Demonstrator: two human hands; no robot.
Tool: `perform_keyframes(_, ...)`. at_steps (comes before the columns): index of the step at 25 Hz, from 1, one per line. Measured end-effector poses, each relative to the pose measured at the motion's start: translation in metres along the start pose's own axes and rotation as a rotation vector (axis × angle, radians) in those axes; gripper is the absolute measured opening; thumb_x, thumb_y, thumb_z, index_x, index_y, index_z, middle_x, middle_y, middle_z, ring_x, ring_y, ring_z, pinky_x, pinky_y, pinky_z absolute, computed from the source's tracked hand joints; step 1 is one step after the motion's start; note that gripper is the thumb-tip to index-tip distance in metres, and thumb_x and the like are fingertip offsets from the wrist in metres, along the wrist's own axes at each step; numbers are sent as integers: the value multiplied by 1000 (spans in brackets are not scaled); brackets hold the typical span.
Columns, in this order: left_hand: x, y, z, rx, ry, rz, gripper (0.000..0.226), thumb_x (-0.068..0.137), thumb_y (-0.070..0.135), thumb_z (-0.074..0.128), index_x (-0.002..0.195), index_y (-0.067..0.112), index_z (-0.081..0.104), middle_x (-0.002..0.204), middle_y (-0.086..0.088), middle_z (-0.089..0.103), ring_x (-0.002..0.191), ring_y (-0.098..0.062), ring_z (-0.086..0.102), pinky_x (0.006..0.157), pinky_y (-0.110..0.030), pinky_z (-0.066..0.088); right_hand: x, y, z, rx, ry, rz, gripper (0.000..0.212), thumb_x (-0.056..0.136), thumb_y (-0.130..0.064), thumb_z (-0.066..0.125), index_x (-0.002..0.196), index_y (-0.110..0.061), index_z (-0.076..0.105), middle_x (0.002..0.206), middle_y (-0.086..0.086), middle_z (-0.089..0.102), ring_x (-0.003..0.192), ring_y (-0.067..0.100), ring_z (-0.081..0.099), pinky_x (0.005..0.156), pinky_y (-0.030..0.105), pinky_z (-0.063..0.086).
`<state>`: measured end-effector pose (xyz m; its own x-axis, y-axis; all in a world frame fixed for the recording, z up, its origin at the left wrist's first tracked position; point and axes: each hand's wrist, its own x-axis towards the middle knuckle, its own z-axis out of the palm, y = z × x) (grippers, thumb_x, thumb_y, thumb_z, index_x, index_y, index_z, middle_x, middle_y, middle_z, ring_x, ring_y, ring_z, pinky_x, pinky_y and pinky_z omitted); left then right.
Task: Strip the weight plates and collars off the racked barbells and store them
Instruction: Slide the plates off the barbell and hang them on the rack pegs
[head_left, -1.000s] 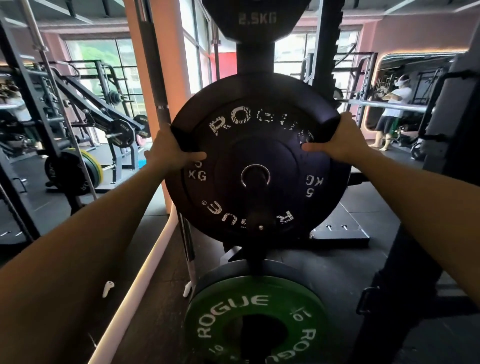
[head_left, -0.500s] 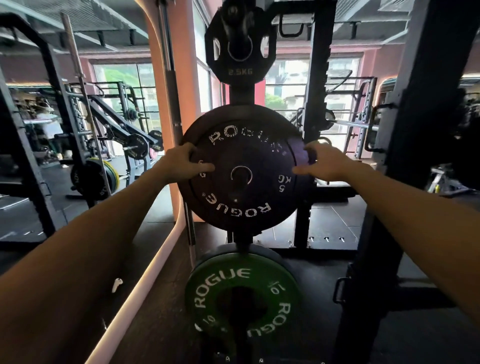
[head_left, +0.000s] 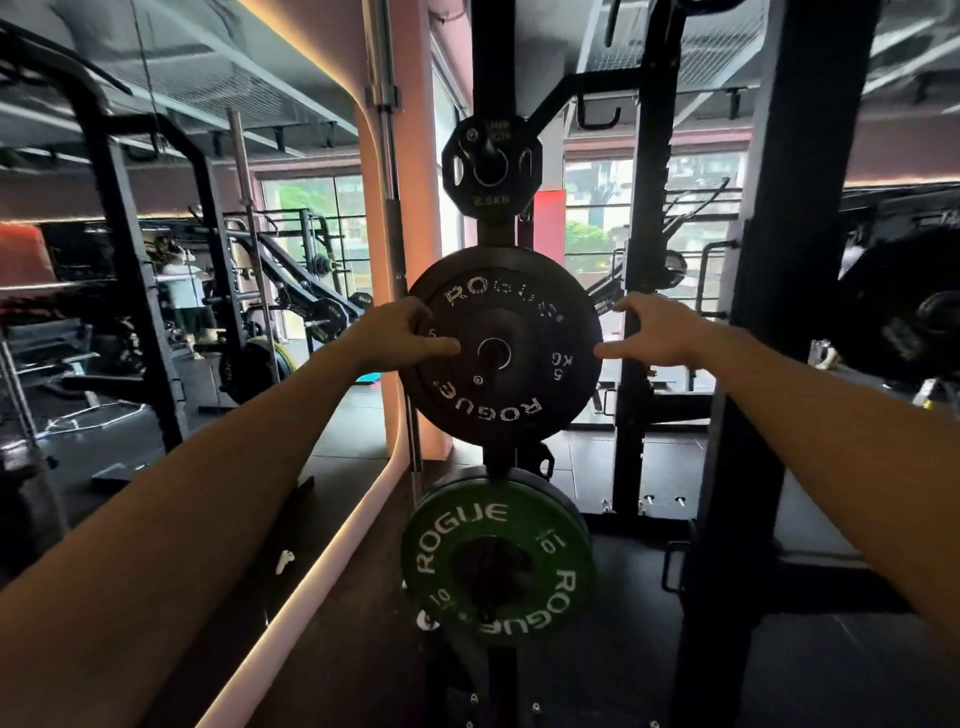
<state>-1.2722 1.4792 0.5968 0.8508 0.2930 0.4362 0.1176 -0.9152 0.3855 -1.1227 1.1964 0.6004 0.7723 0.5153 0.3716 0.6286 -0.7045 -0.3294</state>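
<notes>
The black plate (head_left: 506, 353) is seen hung on a storage peg of the rack upright (head_left: 491, 62), between the two hands. The left hand (head_left: 400, 338) is laid on its left face, fingers loosely spread and thumb toward the hub, not clamped. The right hand (head_left: 652, 332) is held open just off its right rim, apparently not touching. A green plate (head_left: 498, 556) is stored below both hands, a small plate (head_left: 491, 163) above. The left hand is judged nearer.
</notes>
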Motion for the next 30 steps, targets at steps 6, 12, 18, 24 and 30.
perform_keyframes(6,-96,40,-7,-14,-7,-48,63,73,60,74,120,21,58,124,-4,61,114,-21,55,92,-35,45,-101,-5,-24,2,-60,-25,80,78,-52,72,142,-16,40,143,6,47,125,25,49,98,34,39)
perform_keyframes(12,-170,124,-7,-45,-44,-43,66,75,57,73,125,19,55,123,-4,61,111,-21,56,91,-33,44,-197,25,-85,-66,-82,37,83,74,-61,70,141,-22,40,144,5,47,127,26,48,106,44,38)
perform_keyframes(18,-194,237,0,-94,-68,28,64,78,57,70,127,20,55,126,-6,59,110,-22,55,93,-33,43,-267,91,-157,-116,-19,119,86,72,-65,68,142,-24,40,146,3,45,130,26,46,109,49,35)
perform_keyframes(24,-196,372,64,-133,-111,87,62,78,62,67,125,23,54,133,-8,56,115,-22,52,96,-33,40,-323,202,-232,-165,21,166,80,75,-65,65,139,-22,43,139,5,50,124,26,50,105,42,37)
perform_keyframes(30,-187,517,135,-193,-109,127,63,85,53,65,133,14,50,134,-7,54,113,-21,51,94,-31,37,-361,340,-300,-142,25,204,81,78,-64,63,143,-21,38,151,5,39,132,27,44,110,50,31)
